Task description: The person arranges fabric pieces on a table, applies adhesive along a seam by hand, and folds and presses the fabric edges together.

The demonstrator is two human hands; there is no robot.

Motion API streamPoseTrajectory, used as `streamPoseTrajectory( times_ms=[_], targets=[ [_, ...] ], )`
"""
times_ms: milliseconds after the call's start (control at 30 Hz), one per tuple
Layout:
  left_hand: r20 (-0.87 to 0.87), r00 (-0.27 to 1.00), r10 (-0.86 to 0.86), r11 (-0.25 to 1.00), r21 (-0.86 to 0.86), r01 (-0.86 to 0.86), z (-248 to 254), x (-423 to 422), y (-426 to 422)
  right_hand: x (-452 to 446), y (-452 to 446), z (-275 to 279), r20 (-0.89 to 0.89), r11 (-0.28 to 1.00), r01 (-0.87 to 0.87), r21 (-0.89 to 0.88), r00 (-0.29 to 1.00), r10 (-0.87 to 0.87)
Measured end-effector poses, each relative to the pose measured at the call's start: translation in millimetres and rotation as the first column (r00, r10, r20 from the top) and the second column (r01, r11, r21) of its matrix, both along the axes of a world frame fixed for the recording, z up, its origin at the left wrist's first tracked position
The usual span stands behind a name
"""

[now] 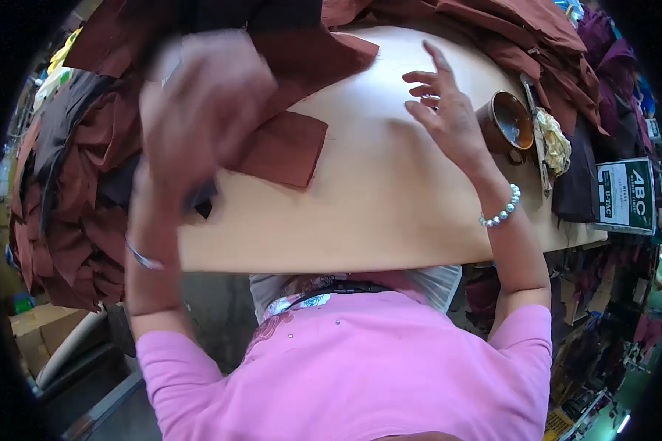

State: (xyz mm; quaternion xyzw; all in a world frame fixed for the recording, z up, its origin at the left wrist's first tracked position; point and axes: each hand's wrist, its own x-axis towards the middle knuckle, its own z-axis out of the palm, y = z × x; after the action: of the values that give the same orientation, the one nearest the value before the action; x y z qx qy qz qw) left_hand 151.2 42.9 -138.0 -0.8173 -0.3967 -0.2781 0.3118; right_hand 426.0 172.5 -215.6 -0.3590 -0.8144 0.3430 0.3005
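Before me, pale tan broad table [346, 220]: smooth, sheen where light falls; wood or laminate, can't tell. Reddish-brown flat cloth piece [290, 151]: matt, smooth. Reddish-brown heaped cloth [88, 169] to my left: matt, crumpled. Brown round mug [493, 132]: glossy, glazed-looking. Cream crumpled bundle [554, 143]: rough; paper or cloth, can't tell. Green-and-white printed box [625, 197]: smooth, card-like. My pale round-beaded bracelet [501, 214]: glossy, pearly. My thin silvery bangle [144, 258]: shiny, metal-looking. My pink top [368, 360]: soft matt cloth.

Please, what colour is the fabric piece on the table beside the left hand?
The fabric piece is reddish brown; see the head view.
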Motion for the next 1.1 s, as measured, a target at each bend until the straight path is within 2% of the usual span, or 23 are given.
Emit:
streamPoseTrajectory(
  times_ms=[100,133,200,233,300,367,467,500,567,667,700,733,767,800,833,867,900,967,1000,1067,1100],
  targets=[
    [0.439,0.898,0.011,0.982,-0.174,0.073,4.5,66.9,-72.5,-22.5,9.0,-14.5,0.051,0.997,-0.013,0.070,0.999,0.009],
    [0.528,0.831,-0.175,0.970,-0.054,0.238,7.3,79.8,-76.0,-33.3,16.7,-20.5,0.049,0.994,-0.013,0.109,0.999,0.007],
    [0.617,0.596,-0.514,0.841,0.226,0.492,21.3,104.5,-75.6,-58.9,34.9,-35.7,0.025,0.972,-0.004,0.236,1.000,-0.002],
    [0.612,0.442,-0.656,0.731,0.370,0.573,28.9,113.4,-75.3,-70.0,42.5,-42.4,0.012,0.954,-0.001,0.300,1.000,-0.002],
    [0.510,0.102,-0.854,0.450,0.626,0.637,43.3,122.1,-80.8,-88.7,51.0,-53.2,-0.022,0.948,0.055,0.315,0.998,-0.051],
    [0.702,0.000,-0.712,0.395,0.401,0.827,60.0,98.0,-96.1,-97.4,53.8,-54.6,0.016,0.946,0.105,0.308,0.993,-0.116],
    [0.635,-0.039,-0.771,0.399,0.530,0.748,50.3,104.2,-100.0,-95.2,55.9,-55.9,0.113,0.965,0.144,0.217,0.979,-0.172],
    [0.457,0.003,-0.889,0.353,0.682,0.641,46.2,124.9,-70.9,-92.8,56.9,-56.7,0.049,0.962,0.141,0.236,0.986,-0.157],
    [0.354,0.009,-0.935,0.288,0.743,0.604,41.3,134.9,-57.7,-88.0,55.8,-59.0,-0.072,0.954,0.134,0.269,0.990,-0.119],
    [0.593,-0.141,-0.793,0.237,0.513,0.825,39.5,122.2,-65.0,-82.0,51.0,-49.1,-0.099,0.962,0.126,0.243,0.990,-0.105],
    [0.624,-0.129,-0.771,0.248,0.481,0.841,35.6,119.8,-63.8,-79.9,47.5,-43.4,-0.128,0.958,0.132,0.254,0.987,-0.102],
    [0.656,-0.060,-0.752,0.307,0.429,0.849,26.9,114.5,-57.2,-77.3,43.6,-36.5,-0.158,0.954,0.137,0.265,0.983,-0.098],
    [0.684,0.085,-0.725,0.419,0.340,0.842,16.3,109.2,-50.5,-75.4,41.4,-28.6,-0.188,0.950,0.143,0.277,0.978,-0.092],
    [0.684,0.328,-0.651,0.604,0.206,0.770,4.9,104.6,-45.7,-73.6,40.6,-19.8,-0.253,0.947,0.146,0.285,0.965,-0.073],
    [0.644,0.569,-0.511,0.781,0.070,0.621,-8.4,99.4,-33.9,-71.9,39.5,-10.5,-0.316,0.945,0.150,0.291,0.947,-0.053],
    [0.564,0.757,-0.330,0.898,-0.060,0.437,-23.2,90.7,-15.0,-70.7,38.1,-1.5,-0.378,0.943,0.152,0.296,0.925,-0.030],
    [0.445,0.885,-0.136,0.963,-0.151,0.223,-39.2,80.5,4.8,-68.4,37.2,7.3,-0.401,0.963,0.113,0.244,0.916,-0.006],
    [0.263,0.948,0.179,0.962,-0.250,-0.112,-74.1,50.5,33.4,-63.9,31.1,27.8,-0.436,0.973,0.082,0.216,0.900,0.021],
    [0.244,0.934,0.261,0.942,-0.276,-0.191,-87.9,33.6,41.2,-62.2,30.9,34.7,-0.457,0.972,0.084,0.220,0.889,0.027],
    [0.216,0.911,0.350,0.906,-0.327,-0.270,-99.5,9.5,47.2,-57.2,31.6,38.8,-0.419,0.951,0.140,0.276,0.908,-0.012],
    [0.278,0.904,0.323,0.895,-0.400,-0.197,-97.3,4.0,43.2,-55.1,36.7,37.7,-0.400,0.941,0.162,0.296,0.916,-0.031]
  ],
)
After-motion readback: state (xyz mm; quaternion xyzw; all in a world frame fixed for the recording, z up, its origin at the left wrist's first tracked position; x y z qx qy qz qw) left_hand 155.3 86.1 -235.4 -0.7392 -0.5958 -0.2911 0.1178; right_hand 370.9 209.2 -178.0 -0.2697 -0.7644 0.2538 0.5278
